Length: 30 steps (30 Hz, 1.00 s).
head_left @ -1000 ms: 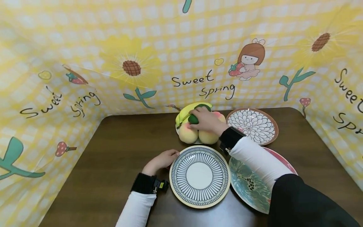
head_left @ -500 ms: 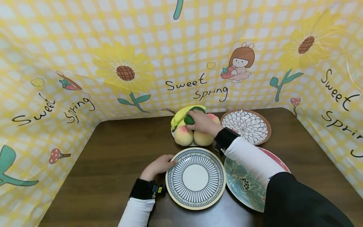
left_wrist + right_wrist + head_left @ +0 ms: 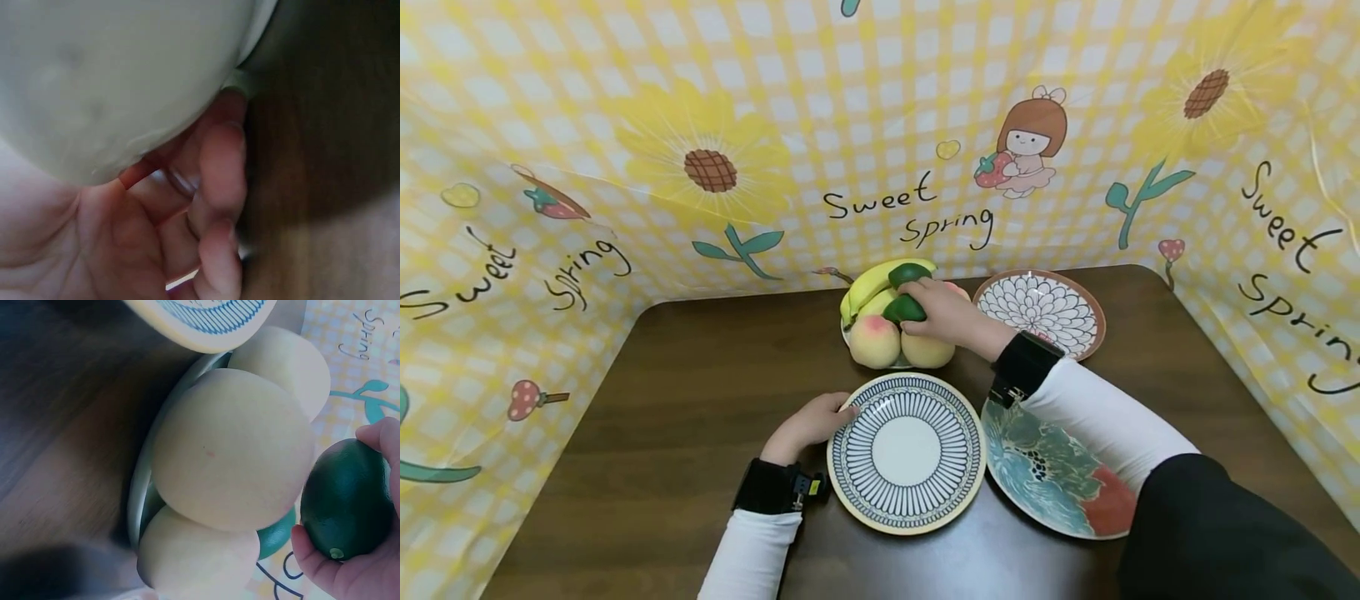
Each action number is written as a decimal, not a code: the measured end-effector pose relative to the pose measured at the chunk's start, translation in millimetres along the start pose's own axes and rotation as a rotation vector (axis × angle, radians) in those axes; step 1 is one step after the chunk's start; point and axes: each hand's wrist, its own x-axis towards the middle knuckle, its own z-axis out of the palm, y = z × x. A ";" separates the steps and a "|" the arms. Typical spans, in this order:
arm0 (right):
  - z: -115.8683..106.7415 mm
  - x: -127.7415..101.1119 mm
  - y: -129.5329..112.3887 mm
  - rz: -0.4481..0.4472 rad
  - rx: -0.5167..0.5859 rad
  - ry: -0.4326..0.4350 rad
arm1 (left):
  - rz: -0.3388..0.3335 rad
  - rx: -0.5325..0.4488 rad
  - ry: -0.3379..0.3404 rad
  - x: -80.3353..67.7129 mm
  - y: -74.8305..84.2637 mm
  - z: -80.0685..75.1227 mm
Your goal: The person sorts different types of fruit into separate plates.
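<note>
My left hand (image 3: 808,427) grips the left rim of a plate (image 3: 906,451) with a blue-and-white radiating pattern. The thumb lies on top, and in the left wrist view the fingers (image 3: 224,165) curl below its pale underside (image 3: 125,81). My right hand (image 3: 951,317) holds a dark green avocado (image 3: 347,500), fingers and thumb around its sides, over a fruit plate (image 3: 139,500). A second avocado (image 3: 910,272) shows just behind. Also on the fruit plate are yellow bananas (image 3: 874,287) and several peaches (image 3: 231,450), which hide most of it.
Behind my right forearm a brown-rimmed plate (image 3: 1037,308) with a petal pattern stands at the back right. A green-and-red plate (image 3: 1052,475) lies to the right of the blue-patterned plate, partly under my sleeve. A yellow checked cloth (image 3: 760,100) walls the wooden table (image 3: 700,375).
My left thumb has come over the plate's rim. My right hand has shifted with the avocado, and more of the avocado shows now. The head view has turned slightly right.
</note>
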 end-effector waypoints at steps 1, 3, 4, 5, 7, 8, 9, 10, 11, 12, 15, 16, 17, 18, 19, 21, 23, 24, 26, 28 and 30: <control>-1.6 -2.5 -1.1 -0.010 -0.002 0.004 | 0.001 0.003 -0.001 -0.2 -0.5 -1.3; -4.6 -8.0 -3.4 -0.035 0.003 0.013 | 0.000 0.015 -0.005 -0.2 -1.4 -3.7; -5.8 -10.8 -4.7 -0.049 0.005 0.015 | 0.000 0.021 -0.006 0.1 -1.8 -4.8; -7.1 -13.8 -6.2 -0.058 0.014 0.012 | -0.001 0.027 -0.008 0.6 -2.4 -5.9; -9.5 -20.5 -9.5 -0.068 0.024 -0.001 | -0.002 0.038 -0.012 1.4 -2.7 -7.9; -10.1 -23.7 -11.0 -0.074 0.023 -0.011 | -0.005 0.033 -0.014 1.4 -2.3 -8.7; -10.4 -27.1 -12.6 -0.081 0.020 -0.020 | -0.009 0.027 -0.015 1.5 -1.5 -9.4; -10.5 -30.7 -14.5 -0.089 0.017 -0.032 | -0.011 0.018 -0.018 1.6 -1.0 -10.2; -10.3 -34.4 -16.4 -0.103 0.007 -0.041 | -0.010 0.015 -0.022 1.8 -0.4 -10.7; -9.2 -38.0 -18.0 -0.119 0.001 -0.050 | -0.011 0.011 -0.026 1.7 0.2 -11.1; -4.9 -49.2 -24.7 -0.166 0.003 -0.096 | -0.013 0.007 -0.035 2.1 1.0 -11.6; -2.9 -52.5 -27.0 -0.180 0.008 -0.114 | -0.013 0.009 -0.038 2.3 0.6 -11.8; -0.5 -55.4 -29.2 -0.194 0.010 -0.131 | -0.014 0.013 -0.039 2.8 0.1 -11.5; 2.0 -58.0 -31.3 -0.202 0.019 -0.152 | -0.018 0.013 -0.039 2.8 -0.3 -11.6; 4.2 -60.8 -34.0 -0.209 0.021 -0.170 | -0.018 0.012 -0.041 3.1 -0.9 -11.4; 9.5 -65.1 -38.1 -0.233 0.012 -0.191 | -0.018 0.012 -0.042 4.0 -2.4 -10.7; 15.1 -68.6 -41.5 -0.256 0.000 -0.205 | -0.010 0.009 -0.043 4.9 -3.4 -9.7; 17.9 -70.3 -42.7 -0.265 -0.006 -0.210 | -0.004 0.007 -0.042 5.2 -3.7 -9.5; 24.1 -73.4 -43.9 -0.280 -0.016 -0.225 | 0.002 0.005 -0.041 6.0 -4.0 -8.2; 30.7 -76.2 -43.1 -0.285 -0.017 -0.251 | 0.007 0.004 -0.044 5.6 -4.1 -7.4; 36.7 -79.1 -41.9 -0.297 -0.028 -0.270 | 0.010 0.010 -0.048 6.1 -4.1 -5.9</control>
